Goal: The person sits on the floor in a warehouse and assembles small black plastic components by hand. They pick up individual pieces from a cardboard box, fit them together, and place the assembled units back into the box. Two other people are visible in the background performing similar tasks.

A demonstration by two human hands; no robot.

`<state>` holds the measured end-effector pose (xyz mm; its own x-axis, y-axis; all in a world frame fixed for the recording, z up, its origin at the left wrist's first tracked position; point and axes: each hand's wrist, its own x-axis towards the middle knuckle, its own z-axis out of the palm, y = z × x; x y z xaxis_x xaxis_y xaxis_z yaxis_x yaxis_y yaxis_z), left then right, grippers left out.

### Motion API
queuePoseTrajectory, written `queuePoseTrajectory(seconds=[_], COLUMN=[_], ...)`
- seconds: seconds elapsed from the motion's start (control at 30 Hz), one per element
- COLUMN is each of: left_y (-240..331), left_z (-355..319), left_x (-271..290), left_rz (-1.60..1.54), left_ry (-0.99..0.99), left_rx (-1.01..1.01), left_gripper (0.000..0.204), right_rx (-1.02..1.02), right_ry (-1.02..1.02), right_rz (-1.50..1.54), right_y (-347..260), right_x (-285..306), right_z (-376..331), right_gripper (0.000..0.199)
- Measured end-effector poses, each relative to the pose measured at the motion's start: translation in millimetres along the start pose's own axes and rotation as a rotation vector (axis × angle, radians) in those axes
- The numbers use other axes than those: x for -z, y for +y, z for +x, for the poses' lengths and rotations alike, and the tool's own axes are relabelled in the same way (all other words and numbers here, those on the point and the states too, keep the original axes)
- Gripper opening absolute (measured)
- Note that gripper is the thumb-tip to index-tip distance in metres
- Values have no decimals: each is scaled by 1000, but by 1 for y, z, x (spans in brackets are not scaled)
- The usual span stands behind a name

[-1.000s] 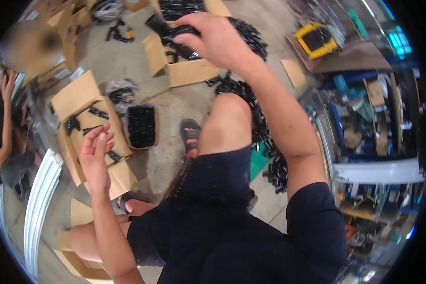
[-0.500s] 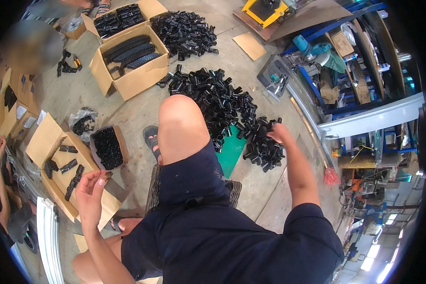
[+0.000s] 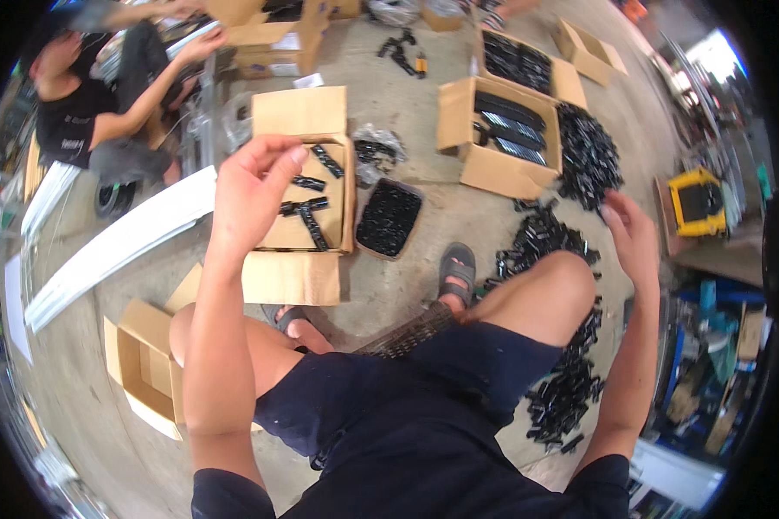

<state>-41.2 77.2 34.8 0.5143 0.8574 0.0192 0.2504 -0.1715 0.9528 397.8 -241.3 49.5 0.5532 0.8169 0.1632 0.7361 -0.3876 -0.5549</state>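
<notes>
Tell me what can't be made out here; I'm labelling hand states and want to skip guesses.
Head view only:
- Left hand: fingers curled over the open box; whether they pinch a part is hidden by the hand itself.
- Right hand: seen edge-on near the black parts pile; its palm side is hidden.
- Seat: covered by the shorts.
- Co-worker: cut off by the rim.

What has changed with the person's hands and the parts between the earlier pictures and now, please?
The right hand has come off the pile of black parts and lifted, open and empty. The left hand has risen over the open cardboard box, fingers pinched; whether it holds anything is unclear. The person is seated as before, boxes and piles in place.
</notes>
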Motion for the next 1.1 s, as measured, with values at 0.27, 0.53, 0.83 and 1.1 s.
queuePoseTrajectory(seconds=[0.27, 0.53, 0.83, 1.1], left_y=[1, -8, -8, -20], left_z=[-10, -35, -69, -61], left_x=[64, 124, 166, 170], left_rz=[-595, -1028, -1184, -1204], left_ry=[462, 701, 932, 877], left_rx=[-49, -174, -190, -109], left_gripper=[28, 31, 37, 52], right_rx=[598, 475, 355, 4], right_ry=[-535, -761, -553, -416], right_rz=[-93, -213, -270, -186], right_y=[-219, -273, -318, -330], right_x=[-278, -513, -611, -642], right_z=[105, 91, 167, 158], right_gripper=[32, 35, 42, 44])
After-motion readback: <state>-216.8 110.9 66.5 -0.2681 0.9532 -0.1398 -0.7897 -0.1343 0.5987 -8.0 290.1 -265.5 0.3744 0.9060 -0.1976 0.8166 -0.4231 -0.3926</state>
